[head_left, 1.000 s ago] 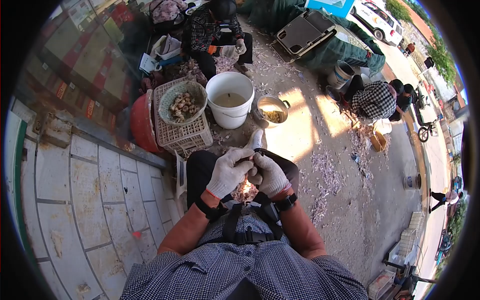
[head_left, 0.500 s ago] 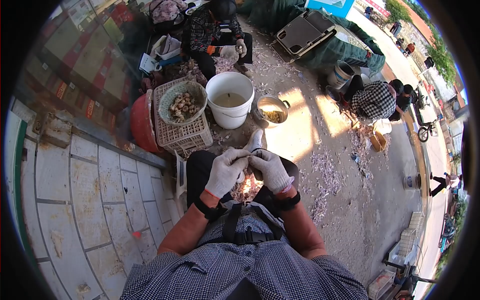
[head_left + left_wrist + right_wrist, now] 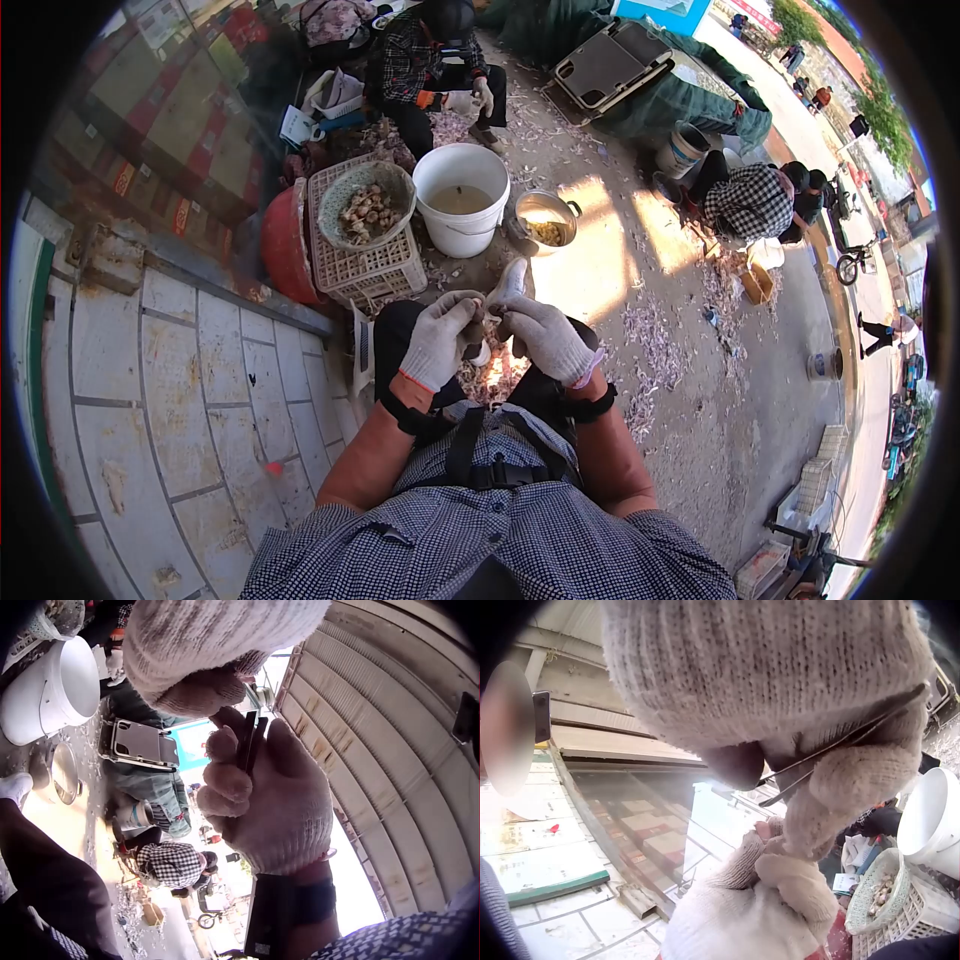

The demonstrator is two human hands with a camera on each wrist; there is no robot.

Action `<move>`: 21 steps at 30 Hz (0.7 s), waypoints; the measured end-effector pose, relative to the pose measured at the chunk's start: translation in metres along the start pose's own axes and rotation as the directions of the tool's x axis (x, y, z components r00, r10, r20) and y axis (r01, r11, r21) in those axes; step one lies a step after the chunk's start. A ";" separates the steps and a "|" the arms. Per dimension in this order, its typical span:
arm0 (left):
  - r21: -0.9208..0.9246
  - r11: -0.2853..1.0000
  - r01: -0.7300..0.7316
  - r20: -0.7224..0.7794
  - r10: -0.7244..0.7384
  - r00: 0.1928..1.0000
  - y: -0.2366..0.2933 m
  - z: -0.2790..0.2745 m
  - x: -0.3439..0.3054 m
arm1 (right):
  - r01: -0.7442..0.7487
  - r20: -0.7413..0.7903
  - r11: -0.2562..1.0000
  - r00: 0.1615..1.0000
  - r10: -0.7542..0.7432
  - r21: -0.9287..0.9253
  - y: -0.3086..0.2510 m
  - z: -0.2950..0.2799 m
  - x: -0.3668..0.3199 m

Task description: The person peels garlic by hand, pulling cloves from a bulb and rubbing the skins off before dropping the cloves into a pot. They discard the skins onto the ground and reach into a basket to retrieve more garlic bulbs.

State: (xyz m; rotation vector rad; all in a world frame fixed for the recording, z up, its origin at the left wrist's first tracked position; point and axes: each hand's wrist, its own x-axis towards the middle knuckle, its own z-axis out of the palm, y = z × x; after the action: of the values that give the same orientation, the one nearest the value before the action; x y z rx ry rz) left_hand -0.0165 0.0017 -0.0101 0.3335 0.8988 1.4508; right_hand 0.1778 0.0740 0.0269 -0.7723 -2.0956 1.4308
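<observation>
Both hands wear knit white work gloves and meet over the lap. My right hand [image 3: 545, 340] grips dark metal tweezers [image 3: 246, 746]; their two thin arms stick out past the curled fingers in the right wrist view. Facing it, my left hand [image 3: 438, 335] pinches a small pinkish piece that looks like a garlic clove [image 3: 763, 829] between thumb and fingers, mostly hidden by the glove. Unpeeled garlic [image 3: 368, 215] fills a green mesh basket [image 3: 330, 232] ahead on the left.
The basket tops a cream plastic crate [image 3: 385, 275] beside a red tub [image 3: 283, 250]. A white bucket [image 3: 460, 235] of cloudy water and a metal pot [image 3: 522, 230] with yellowish pieces stand ahead. Garlic skins [image 3: 650, 350] litter the ground. Another gloved person [image 3: 415, 70] sits opposite.
My hands were together a moment ago; now the left has drawn slightly left and a small gap shows between the fingertips. The right hand has turned a little, still holding the tweezers.
</observation>
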 end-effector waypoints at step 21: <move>0.657 0.703 -0.272 0.087 0.288 0.954 0.008 0.016 -0.007 | -0.205 -0.101 0.979 0.973 0.206 0.020 -0.019 0.009 0.002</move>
State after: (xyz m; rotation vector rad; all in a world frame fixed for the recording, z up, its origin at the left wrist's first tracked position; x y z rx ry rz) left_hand -0.0102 0.0014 0.0075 1.0331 1.4264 1.3595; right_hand 0.1666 0.0640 0.0416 -1.0623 -1.9759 1.4713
